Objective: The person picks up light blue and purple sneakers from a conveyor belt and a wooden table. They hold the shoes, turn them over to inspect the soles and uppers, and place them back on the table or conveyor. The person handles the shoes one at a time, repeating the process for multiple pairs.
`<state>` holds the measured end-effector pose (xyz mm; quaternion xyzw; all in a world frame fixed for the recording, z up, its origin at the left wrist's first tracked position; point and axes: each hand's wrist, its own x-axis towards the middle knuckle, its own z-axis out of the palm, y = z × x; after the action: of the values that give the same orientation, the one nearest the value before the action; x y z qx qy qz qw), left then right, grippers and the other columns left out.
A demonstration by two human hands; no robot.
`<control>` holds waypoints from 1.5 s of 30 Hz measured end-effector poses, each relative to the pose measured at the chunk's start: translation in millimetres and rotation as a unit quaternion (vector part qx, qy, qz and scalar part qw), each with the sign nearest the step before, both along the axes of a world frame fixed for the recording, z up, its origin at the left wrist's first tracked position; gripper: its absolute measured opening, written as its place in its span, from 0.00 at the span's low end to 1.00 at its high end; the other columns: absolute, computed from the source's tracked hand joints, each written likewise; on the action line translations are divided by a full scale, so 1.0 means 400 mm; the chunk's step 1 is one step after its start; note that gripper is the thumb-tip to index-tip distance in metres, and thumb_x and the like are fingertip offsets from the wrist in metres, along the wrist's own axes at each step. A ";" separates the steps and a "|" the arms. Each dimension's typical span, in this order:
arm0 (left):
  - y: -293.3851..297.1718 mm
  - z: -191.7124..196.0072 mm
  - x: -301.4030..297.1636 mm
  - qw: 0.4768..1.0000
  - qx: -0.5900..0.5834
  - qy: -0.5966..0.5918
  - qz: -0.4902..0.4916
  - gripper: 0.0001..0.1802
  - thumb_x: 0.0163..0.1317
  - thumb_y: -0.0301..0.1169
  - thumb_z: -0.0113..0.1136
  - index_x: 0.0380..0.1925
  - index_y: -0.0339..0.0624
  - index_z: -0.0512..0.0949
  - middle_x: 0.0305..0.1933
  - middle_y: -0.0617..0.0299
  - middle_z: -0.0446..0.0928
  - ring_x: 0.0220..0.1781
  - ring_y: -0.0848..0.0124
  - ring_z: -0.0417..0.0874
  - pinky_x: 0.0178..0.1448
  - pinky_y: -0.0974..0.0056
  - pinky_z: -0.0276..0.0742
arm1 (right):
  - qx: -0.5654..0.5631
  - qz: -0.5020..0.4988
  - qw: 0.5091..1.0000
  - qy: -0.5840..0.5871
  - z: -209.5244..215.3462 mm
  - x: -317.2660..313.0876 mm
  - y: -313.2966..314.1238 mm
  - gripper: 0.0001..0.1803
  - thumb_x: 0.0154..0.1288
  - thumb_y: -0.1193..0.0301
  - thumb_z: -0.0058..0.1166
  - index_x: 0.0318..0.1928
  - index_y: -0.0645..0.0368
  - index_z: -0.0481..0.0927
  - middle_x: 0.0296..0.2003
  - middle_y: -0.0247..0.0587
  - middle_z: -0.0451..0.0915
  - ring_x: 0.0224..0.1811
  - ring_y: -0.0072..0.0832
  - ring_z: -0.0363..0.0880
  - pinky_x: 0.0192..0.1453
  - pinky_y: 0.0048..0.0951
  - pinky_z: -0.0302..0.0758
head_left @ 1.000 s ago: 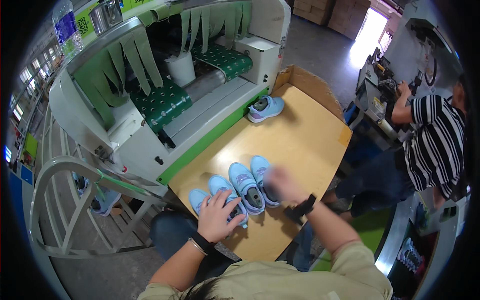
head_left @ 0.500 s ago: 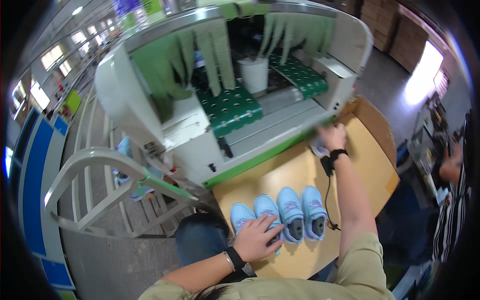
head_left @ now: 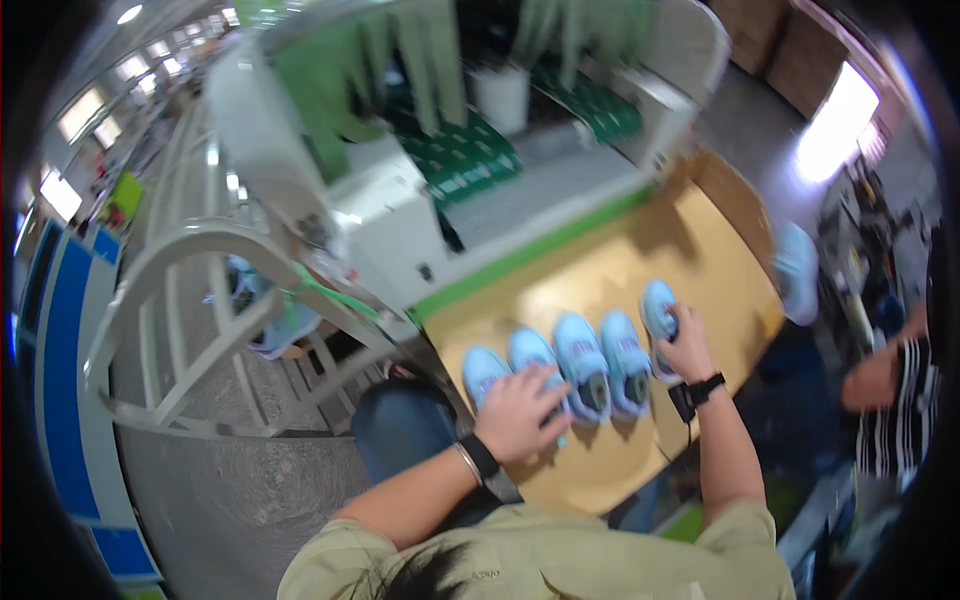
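Several light blue sneakers stand in a row on a tan board, toes pointing away from me. My left hand (head_left: 522, 412) lies over the two leftmost, the far-left sneaker (head_left: 483, 370) and its neighbour (head_left: 530, 348), with fingers spread. To their right, the third sneaker (head_left: 577, 345) and the fourth sneaker (head_left: 622, 345) show dark insides. At the row's right end, my right hand (head_left: 690, 348) grips another light blue sneaker (head_left: 657, 300) by its heel and opening. It is upright, at or just above the board; contact cannot be made out.
Beyond the tan board (head_left: 720, 255) stands a white machine with green perforated belts (head_left: 460, 155) and hanging green strips. A metal-railed rack (head_left: 200, 235) with more blue shoes is at left. Past the board's right edge is a blurred blue shoe (head_left: 795, 272), near a co-worker's arm (head_left: 880, 375).
My right hand has come back from the machine's front edge toward me, bringing a sneaker to the row's right end. My left hand stays on the left sneakers. A blue shoe now shows at right.
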<state>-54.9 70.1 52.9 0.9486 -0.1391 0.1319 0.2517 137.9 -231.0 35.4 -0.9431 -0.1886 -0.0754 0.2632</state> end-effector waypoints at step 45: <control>-0.023 0.004 -0.003 0.999 0.040 0.011 -0.007 0.25 0.61 0.46 0.66 0.55 0.46 0.82 0.67 0.49 0.74 0.66 0.48 0.75 0.66 0.46 0.67 | 0.116 -0.123 0.983 -0.073 -0.038 -0.223 0.038 0.22 0.54 0.68 0.61 0.52 0.52 0.82 0.53 0.47 0.81 0.54 0.50 0.77 0.61 0.49 0.74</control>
<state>-56.1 61.1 54.7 0.9584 -0.1479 0.1141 0.2157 48.6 -215.8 20.2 -0.9143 -0.0794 -0.1969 0.3448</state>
